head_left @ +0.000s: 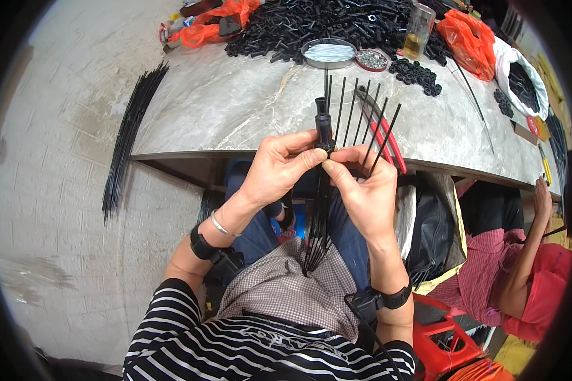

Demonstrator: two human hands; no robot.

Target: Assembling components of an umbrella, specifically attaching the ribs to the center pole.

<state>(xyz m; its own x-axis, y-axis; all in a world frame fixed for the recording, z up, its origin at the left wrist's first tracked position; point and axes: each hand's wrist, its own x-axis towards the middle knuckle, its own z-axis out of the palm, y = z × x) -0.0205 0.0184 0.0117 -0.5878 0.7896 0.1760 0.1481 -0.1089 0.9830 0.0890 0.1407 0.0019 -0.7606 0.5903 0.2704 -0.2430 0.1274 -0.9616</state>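
Observation:
Upright over the table's front edge stands a black tubular plastic fitting [323,124], which looks like an umbrella runner. My left hand [274,166] pinches its lower part between thumb and fingers. At its base my right hand [366,198] is closed in a pinch, thumb against index finger; what lies between those fingertips is hidden. Several thin black rods [351,113] fan out above and beside the right fingers, like umbrella ribs. More dark rods [318,232] hang from the fitting down to my lap. Red-handled pliers [389,138] lie on the table just beyond my right hand.
Black rods [133,143] overhang the table's left edge. Across the back lie a heap of black tubes [324,25], a tin of white sticks [328,62], metal bits [371,60], black rings [418,76] and a glass [419,32]. Right: a co-worker [521,273], a red stool [448,343].

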